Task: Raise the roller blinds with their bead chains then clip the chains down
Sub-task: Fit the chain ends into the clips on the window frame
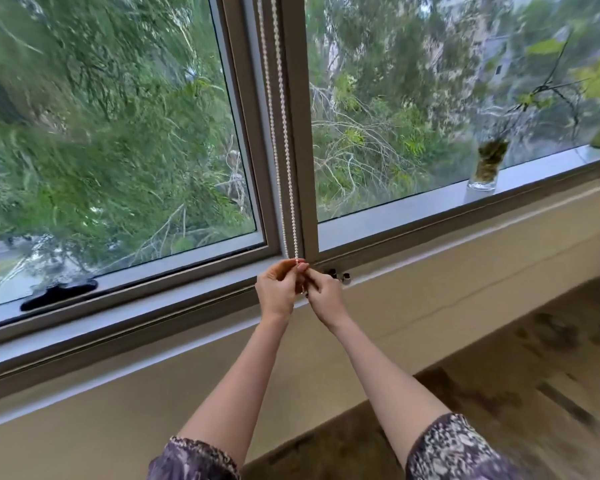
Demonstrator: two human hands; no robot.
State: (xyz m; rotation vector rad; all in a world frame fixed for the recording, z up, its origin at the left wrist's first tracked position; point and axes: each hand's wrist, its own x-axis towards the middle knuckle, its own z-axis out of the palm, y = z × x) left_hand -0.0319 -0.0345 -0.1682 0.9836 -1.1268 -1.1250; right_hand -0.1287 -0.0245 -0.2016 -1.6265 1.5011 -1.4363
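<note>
A white bead chain (280, 133) hangs as a doubled loop down the grey mullion (293, 98) between two window panes. Its lower end meets my hands at the sill. My left hand (278, 289) pinches the bottom of the chain between thumb and fingers. My right hand (323, 294) is pressed against the left one, fingers closed around the same lower end. A small dark metal clip fitting (340, 275) sits on the sill frame just right of my right hand. No blind fabric shows in the panes.
A glass vase (486, 164) with plant stems stands on the sill (413, 202) at the right. A black window handle (59, 292) lies on the lower frame at the left. Beige wall runs under the window, with patterned carpet (499, 393) at the lower right.
</note>
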